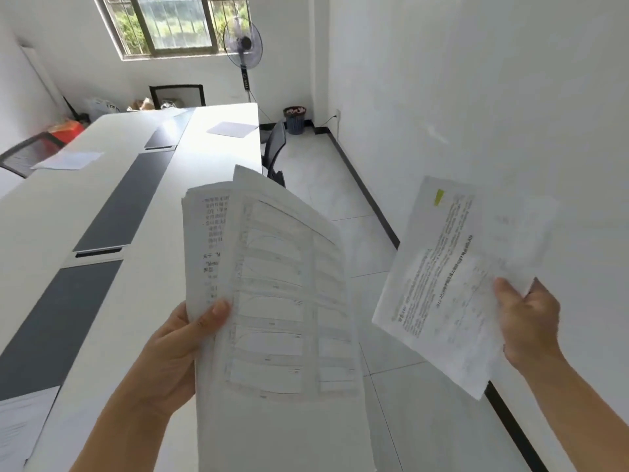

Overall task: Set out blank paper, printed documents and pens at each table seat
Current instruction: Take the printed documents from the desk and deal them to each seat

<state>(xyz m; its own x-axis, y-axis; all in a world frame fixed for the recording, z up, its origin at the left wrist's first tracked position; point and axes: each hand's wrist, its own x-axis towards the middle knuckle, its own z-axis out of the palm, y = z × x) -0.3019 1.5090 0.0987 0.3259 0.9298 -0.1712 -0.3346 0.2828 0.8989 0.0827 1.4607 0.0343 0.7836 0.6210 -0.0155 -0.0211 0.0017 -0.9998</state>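
White walls [476, 80], barred window [170, 25], standing fan [242, 42], tiled floor [326, 185]

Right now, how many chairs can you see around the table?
3: far chair, left chair, right chair, all by the table. More may be hidden.

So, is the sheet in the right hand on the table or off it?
Off it. The right hand pinches the printed sheet at its edge, in mid-air over the floor, clear of the table.

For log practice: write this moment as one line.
left hand: paper stack | right hand: printed sheet | table: papers at far seats
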